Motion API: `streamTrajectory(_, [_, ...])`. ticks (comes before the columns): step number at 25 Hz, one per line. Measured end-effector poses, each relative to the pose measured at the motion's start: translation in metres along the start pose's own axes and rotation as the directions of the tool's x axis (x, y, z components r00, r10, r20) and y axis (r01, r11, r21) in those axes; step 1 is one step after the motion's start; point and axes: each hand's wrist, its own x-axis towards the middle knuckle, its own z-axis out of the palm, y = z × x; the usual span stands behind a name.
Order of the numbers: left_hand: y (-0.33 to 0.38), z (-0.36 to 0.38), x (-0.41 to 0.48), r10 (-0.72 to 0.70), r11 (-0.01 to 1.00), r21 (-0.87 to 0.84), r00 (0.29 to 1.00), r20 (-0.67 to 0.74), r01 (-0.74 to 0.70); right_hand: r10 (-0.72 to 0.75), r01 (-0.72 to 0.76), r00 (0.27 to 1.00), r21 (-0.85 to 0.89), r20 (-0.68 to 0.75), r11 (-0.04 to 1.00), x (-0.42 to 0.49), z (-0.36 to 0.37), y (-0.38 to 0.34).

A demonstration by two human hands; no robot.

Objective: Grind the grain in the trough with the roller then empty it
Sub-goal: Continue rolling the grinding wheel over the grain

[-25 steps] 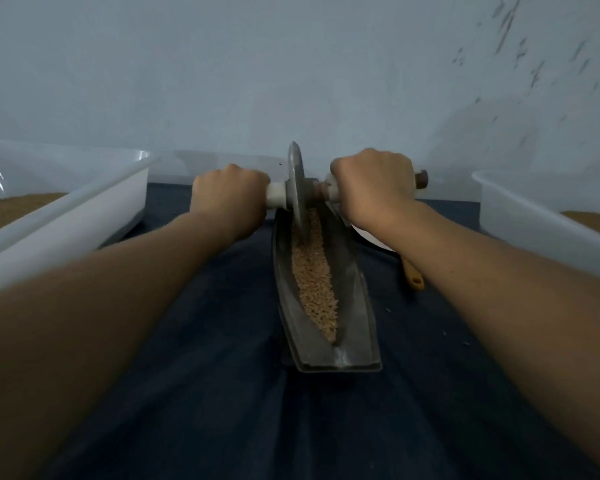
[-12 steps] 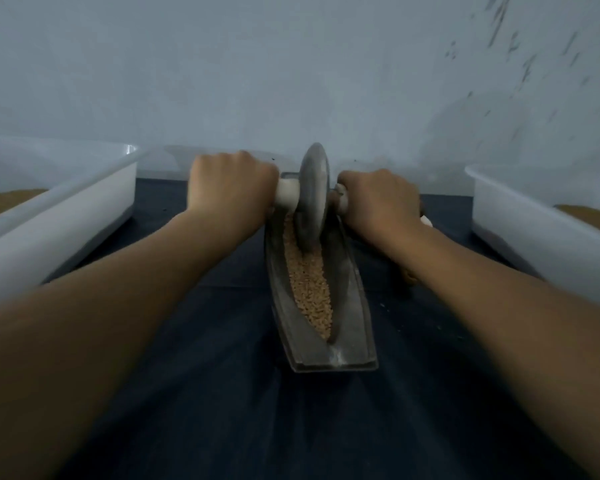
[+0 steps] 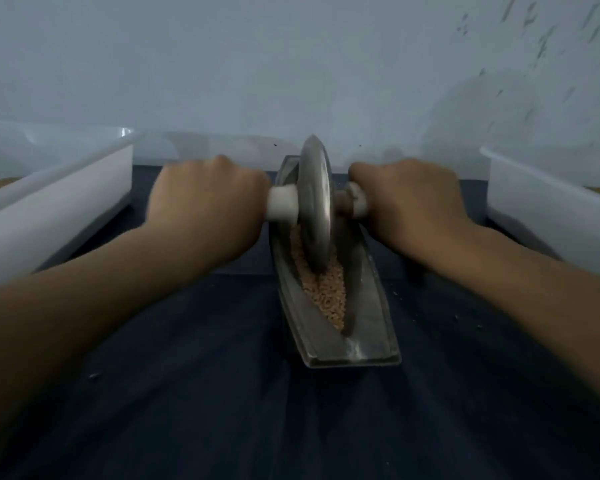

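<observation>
Roller (image 3: 315, 202) has rolled back toward the near end since a second ago; disc now mid-trough, upright, rim in the grain (image 3: 328, 292). Trough (image 3: 368, 306) lies lengthwise on the dark bench (image 3: 205, 393), near end at 6 o'clock. Left hand (image 3: 208, 206) at 9 o'clock of disc, right hand (image 3: 407, 202) at 3 o'clock, fingers of each curled tight around the white axle handles. White tubs: left (image 3: 49, 209) at 9 o'clock, right (image 3: 548, 209) at 3 o'clock.

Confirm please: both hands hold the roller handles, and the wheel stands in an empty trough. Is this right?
Not quite. The head view shows the trough holds grain; it is not empty. The left hand and right hand do hold the handles, and the roller stands in the trough.
</observation>
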Motion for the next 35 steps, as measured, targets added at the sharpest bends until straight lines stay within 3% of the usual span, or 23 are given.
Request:
streamTrajectory(3, [0.007, 0.013, 0.048, -0.125, 0.989, -0.065, 0.987, 0.097, 0.132, 0.155, -0.152, 0.975, -0.03, 0.158, 0.988, 0.044, 0.009, -0.009])
streamTrajectory(6, [0.001, 0.014, 0.028, -0.114, 0.985, -0.113, 0.983, 0.141, 0.131, 0.011, -0.003, 0.984, -0.044, 0.178, 0.999, 0.039, -0.012, -0.01])
streamTrajectory(8, [-0.005, -0.002, -0.009, -0.018, 0.992, -0.127, 0.999, 0.03, 0.022, -0.07, 0.077, 0.991, -0.056, 0.115, 0.995, 0.007, -0.025, -0.003])
streamTrajectory(12, [-0.011, -0.021, -0.017, 0.13, 0.988, -0.066, 0.983, -0.127, -0.139, -0.058, 0.058, 0.998, -0.003, 0.012, 0.998, -0.031, -0.032, 0.004])
streamTrajectory(17, [0.008, 0.012, 0.048, -0.121, 0.992, -0.019, 0.985, 0.127, 0.124, 0.165, -0.164, 0.974, -0.024, 0.157, 0.986, 0.045, 0.012, -0.009])
streamTrajectory(20, [0.005, 0.011, 0.046, -0.116, 0.986, -0.098, 0.974, 0.196, 0.137, 0.104, -0.093, 0.97, -0.059, 0.218, 0.994, 0.052, -0.001, -0.012])
streamTrajectory(23, [-0.001, 0.0, -0.005, 0.006, 0.996, -0.091, 1.0, 0.025, -0.004, -0.018, 0.021, 0.996, -0.033, 0.083, 0.999, -0.007, -0.025, -0.003])
streamTrajectory(26, [-0.009, -0.015, -0.011, 0.107, 0.992, -0.058, 0.985, -0.134, -0.116, -0.066, 0.066, 0.997, 0.023, 0.036, 0.998, -0.032, -0.037, 0.003])
streamTrajectory(28, [-0.004, 0.002, -0.001, 0.069, 0.997, -0.038, 0.997, -0.036, -0.071, -0.017, 0.021, 0.996, -0.046, 0.083, 0.999, -0.018, -0.023, 0.001])
streamTrajectory(32, [0.002, 0.03, 0.05, -0.146, 0.972, -0.157, 0.971, 0.189, 0.176, 0.125, -0.11, 0.98, -0.098, 0.157, 0.989, 0.053, 0.003, -0.016])
streamTrajectory(35, [0.001, 0.021, 0.042, -0.117, 0.974, -0.168, 0.97, 0.214, 0.155, 0.067, -0.051, 0.971, -0.078, 0.228, 0.996, 0.05, -0.011, -0.019])
